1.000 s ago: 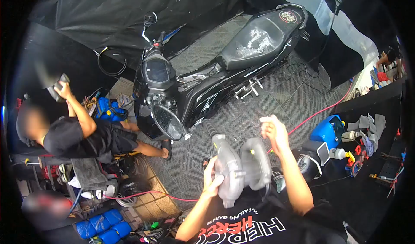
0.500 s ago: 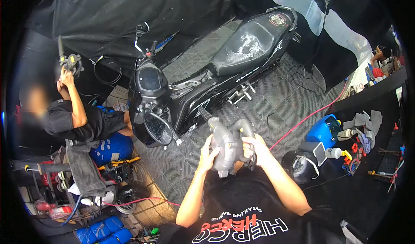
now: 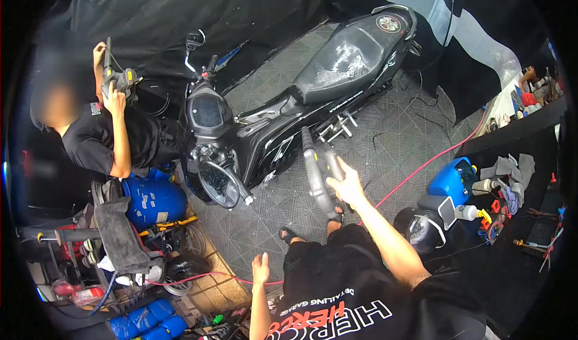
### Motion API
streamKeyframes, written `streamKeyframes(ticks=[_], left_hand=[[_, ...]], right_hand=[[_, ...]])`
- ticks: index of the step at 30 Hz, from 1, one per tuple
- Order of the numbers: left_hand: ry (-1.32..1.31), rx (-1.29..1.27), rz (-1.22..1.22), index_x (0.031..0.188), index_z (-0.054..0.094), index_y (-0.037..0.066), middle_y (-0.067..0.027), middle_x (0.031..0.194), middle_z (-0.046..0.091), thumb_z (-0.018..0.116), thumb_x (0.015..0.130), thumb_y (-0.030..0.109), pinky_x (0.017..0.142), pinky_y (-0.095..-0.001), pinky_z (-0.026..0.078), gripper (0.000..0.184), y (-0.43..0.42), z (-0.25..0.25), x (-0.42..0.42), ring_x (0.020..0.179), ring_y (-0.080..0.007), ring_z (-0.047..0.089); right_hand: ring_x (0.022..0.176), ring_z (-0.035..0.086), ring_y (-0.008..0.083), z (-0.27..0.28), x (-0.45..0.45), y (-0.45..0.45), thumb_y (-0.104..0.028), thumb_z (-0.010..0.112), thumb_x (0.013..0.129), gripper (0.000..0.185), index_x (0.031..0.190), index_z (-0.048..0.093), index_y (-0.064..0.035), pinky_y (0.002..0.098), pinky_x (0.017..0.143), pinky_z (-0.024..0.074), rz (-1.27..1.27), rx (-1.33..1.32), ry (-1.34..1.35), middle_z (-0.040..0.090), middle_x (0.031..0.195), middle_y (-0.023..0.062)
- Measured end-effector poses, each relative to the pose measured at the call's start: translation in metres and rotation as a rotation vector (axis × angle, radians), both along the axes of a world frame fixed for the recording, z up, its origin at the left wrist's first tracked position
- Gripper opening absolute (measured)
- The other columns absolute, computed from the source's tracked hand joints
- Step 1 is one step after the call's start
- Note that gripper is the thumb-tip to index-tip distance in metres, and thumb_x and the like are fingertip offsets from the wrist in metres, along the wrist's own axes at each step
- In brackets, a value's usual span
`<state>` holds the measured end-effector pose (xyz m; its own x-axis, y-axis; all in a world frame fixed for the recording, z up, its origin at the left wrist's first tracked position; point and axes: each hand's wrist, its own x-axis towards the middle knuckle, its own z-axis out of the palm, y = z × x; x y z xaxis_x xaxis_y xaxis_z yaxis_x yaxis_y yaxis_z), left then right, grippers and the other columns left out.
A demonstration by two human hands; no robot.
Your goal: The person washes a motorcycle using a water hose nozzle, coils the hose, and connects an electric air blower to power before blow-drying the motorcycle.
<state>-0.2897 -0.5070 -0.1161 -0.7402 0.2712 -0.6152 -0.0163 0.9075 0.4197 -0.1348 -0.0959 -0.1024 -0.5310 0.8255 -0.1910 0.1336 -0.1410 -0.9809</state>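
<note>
My right hand (image 3: 347, 186) is wrapped round the rear handle of a grey handheld blower (image 3: 315, 177). The blower is tilted, its dark nozzle angled up toward the side of a black motorcycle (image 3: 265, 135), near the footpeg. My left hand (image 3: 260, 269) is off the blower, low beside my shirt, fingers stretched out and nothing in it. White foam or water residue shows on the motorcycle's seat (image 3: 343, 63).
A co-worker (image 3: 96, 129) at the left holds another blower (image 3: 113, 81) beside the motorcycle's front. A red hose (image 3: 421, 166) crosses the textured floor (image 3: 241, 243). Blue barrel (image 3: 153, 201) and tools stand left; blue jerrycan (image 3: 448, 180), bottles and black helmet (image 3: 418, 231) right.
My left hand has let go of the blower and dropped down to the left. My right hand has moved the blower slightly up and turned it. The co-worker's blower and arms have shifted.
</note>
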Motion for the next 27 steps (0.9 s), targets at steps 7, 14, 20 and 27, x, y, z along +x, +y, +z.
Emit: streamKeyframes(ticks=[7,14,20,27], left_hand=[[-0.240,-0.069,0.317,0.133,0.058,-0.010,-0.0266,0.127,0.065,0.055,0.101,0.053,0.103,-0.0402,0.046,0.070,-0.149,-0.083,0.038,0.120,-0.0341,0.061],[-0.397,-0.017,0.314,0.130,0.062,-0.001,-0.0087,0.077,0.064,0.054,0.100,0.057,0.048,-0.0310,0.042,0.066,-0.142,-0.051,0.057,0.055,-0.0152,0.056],[-0.379,-0.065,0.257,0.121,0.065,0.003,-0.0034,0.080,0.064,0.055,0.100,0.055,0.055,-0.0292,0.044,0.057,-0.112,-0.034,0.047,0.066,-0.0132,0.057],[-0.431,0.162,0.376,0.099,0.062,0.008,0.0027,0.076,0.056,0.058,0.104,0.039,0.053,-0.0274,0.045,0.032,-0.106,-0.046,0.035,0.062,-0.0102,0.054]], right_hand=[[0.042,0.047,0.0074,0.034,0.023,0.016,0.003,0.070,0.086,0.073,0.154,0.045,-0.0084,0.0250,0.038,0.0385,0.087,-0.443,0.029,0.058,0.068,0.0013],[0.042,0.046,0.0080,0.015,0.013,0.013,0.003,0.070,0.086,0.083,0.159,0.033,-0.0100,0.0266,0.036,0.0395,-0.311,-0.308,0.085,0.062,0.075,0.0034],[0.041,0.043,0.0077,0.030,0.045,0.050,0.001,0.070,0.088,0.081,0.159,0.032,-0.0077,0.0256,0.036,0.0374,-0.338,-0.454,0.278,0.060,0.073,0.0019],[0.041,0.045,0.0065,0.048,0.065,0.074,-0.002,0.070,0.090,0.074,0.157,0.039,-0.0086,0.0241,0.037,0.0373,-0.447,-0.259,0.195,0.056,0.068,-0.0009]])
